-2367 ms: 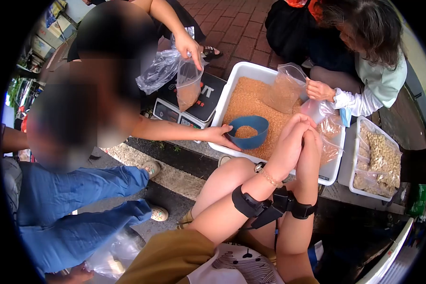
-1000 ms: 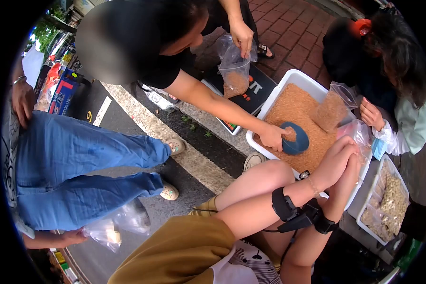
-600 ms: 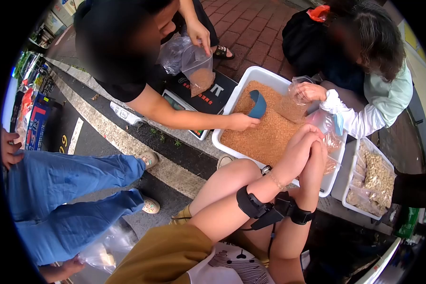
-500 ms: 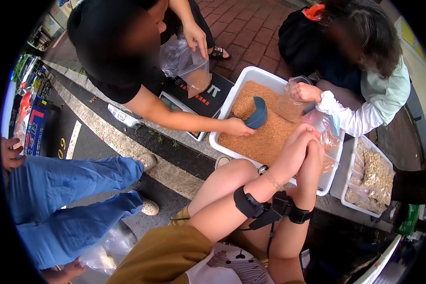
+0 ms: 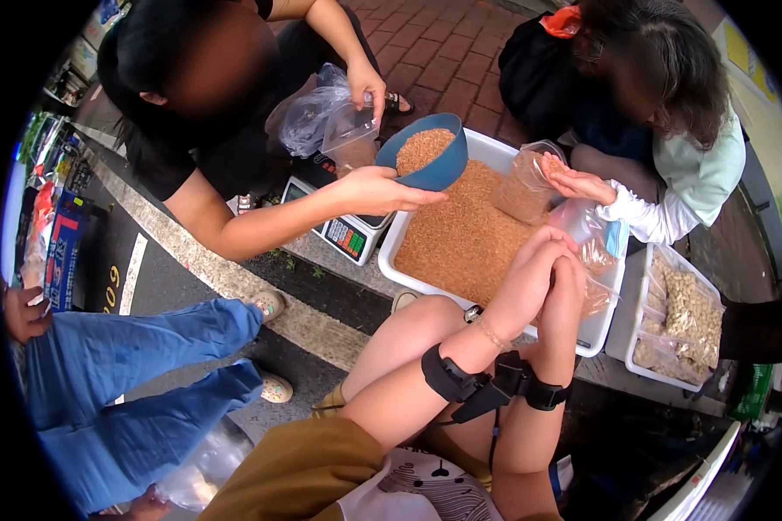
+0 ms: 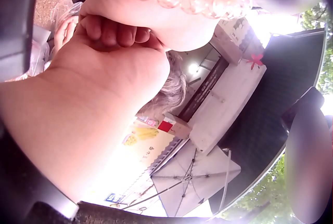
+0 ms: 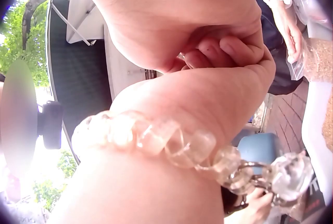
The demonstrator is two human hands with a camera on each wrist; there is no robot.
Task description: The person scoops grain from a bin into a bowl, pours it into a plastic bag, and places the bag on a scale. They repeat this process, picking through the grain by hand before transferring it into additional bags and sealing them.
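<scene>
Both hands (image 5: 534, 271) clasped right of centre, over near edge of white tub (image 5: 596, 332) of brown grain (image 5: 465, 221). Fingers curled between palms; can't tell which hand's. Blue scoop (image 5: 451, 167) on another person's hand (image 5: 381, 190), upper middle.

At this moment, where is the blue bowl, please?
In the head view, the blue bowl is in the upper middle, held in another person's hand, between the scale at lower left and the large white tray at lower right.
</scene>
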